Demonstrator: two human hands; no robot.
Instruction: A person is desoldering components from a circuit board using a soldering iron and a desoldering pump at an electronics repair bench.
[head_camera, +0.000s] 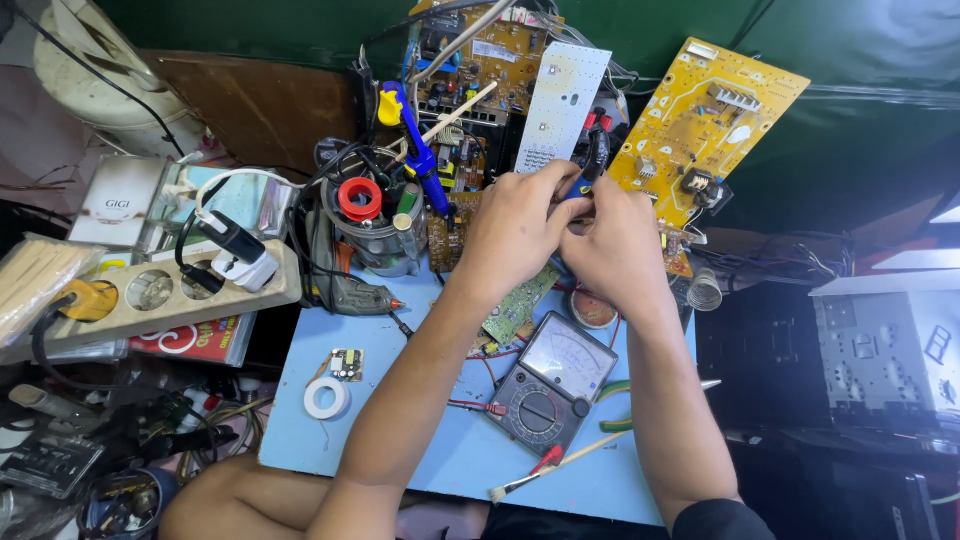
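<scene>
My left hand (512, 228) and my right hand (618, 250) meet above the far edge of a light blue work board (420, 440). Between them they pinch a small tool with a blue and black grip (582, 180); which hand holds it I cannot tell, and its tip is hidden by my fingers. A small green circuit board (518, 305) lies just under my left hand. An analogue multimeter (552, 382) with red probe leads rests on the board between my forearms.
Yellow circuit board (705, 125) and a white perforated strip (562, 100) stand at the back. A blue soldering iron (415, 150), jar with red tape (360, 200), power strip (160, 290), white tape roll (327, 398), small brush (560, 465) and grey metal chassis (890, 340) surround the board.
</scene>
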